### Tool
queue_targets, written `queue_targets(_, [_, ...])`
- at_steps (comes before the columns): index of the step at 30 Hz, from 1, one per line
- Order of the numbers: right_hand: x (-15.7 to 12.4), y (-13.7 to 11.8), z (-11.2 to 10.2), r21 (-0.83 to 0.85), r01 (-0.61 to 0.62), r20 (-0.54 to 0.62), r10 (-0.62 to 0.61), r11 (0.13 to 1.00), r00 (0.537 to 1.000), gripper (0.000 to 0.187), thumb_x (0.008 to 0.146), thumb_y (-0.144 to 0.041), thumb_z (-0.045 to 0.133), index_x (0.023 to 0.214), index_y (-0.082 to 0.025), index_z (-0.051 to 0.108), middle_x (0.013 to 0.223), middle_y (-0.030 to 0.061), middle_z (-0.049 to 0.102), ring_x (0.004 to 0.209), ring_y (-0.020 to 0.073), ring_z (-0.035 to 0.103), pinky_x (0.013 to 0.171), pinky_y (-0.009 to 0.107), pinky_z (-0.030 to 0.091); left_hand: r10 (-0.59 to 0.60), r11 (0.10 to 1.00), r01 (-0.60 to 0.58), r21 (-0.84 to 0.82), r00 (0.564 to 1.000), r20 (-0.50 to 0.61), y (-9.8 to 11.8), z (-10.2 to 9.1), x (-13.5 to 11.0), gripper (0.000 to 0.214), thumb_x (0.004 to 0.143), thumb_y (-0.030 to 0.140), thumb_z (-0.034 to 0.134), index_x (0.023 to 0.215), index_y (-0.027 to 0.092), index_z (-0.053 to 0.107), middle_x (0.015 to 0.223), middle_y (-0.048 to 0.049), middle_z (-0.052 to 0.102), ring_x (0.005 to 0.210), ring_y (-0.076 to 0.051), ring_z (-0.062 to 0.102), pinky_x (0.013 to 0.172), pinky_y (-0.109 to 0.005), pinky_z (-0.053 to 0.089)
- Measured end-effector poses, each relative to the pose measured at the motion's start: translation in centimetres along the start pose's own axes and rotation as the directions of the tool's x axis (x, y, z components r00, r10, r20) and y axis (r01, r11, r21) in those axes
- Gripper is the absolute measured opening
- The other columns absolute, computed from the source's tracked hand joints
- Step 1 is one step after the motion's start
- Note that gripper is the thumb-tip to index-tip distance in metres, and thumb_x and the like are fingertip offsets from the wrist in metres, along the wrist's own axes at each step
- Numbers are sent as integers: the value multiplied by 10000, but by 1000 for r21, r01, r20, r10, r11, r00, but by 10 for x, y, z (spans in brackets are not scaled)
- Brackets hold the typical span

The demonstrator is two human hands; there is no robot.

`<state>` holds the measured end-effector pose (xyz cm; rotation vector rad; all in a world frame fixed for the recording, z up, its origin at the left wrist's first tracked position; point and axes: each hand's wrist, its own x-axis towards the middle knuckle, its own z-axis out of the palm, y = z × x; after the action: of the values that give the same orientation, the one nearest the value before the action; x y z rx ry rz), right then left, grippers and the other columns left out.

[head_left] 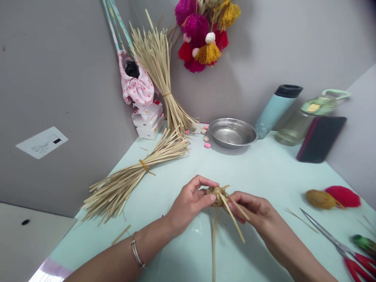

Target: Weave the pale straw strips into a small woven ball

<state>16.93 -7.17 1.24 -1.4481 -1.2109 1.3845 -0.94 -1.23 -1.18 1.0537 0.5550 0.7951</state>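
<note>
My left hand (190, 202) pinches a small woven straw ball (216, 195) between thumb and fingers, above the pale green table (263, 171). My right hand (250, 208) meets it from the right, its fingers closed on loose straw strips (232, 215) that trail from the ball. One long strip (214, 251) hangs down toward me. A silver bangle (137, 254) sits on my left wrist.
Two tied bundles of straw strips (136, 175) (161, 72) lie at left and lean in the corner. A steel bowl (232, 132), small beads (206, 138), two bottles (275, 109) (307, 116) and a dark case (320, 138) stand at the back. Yellow and red pompoms (332, 197) and red-handled scissors (342, 246) lie right.
</note>
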Motion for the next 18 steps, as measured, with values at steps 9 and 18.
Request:
queue_targets(9, [3,3,2,100,-93,-52,99,991,994,288,724,-429,770,706,-175,635,599,-53,430,584,108,270,544,250,182,76,994,-75,81,997,-5,1,3,-2,265,799,249,709,1027,180,593,1158,-81,606,1056,-191,576,912,-316,471])
queue_targets(18, [3,4,-3,180,-50,-59,61,982,996,271,721,-395,796,725,-186,625,599,-52,479,584,107,337,549,228,257,45,998,-44,43,999,-9,2,5,-2,308,779,223,729,1039,170,572,1106,-78,619,1008,-176,598,873,-298,481])
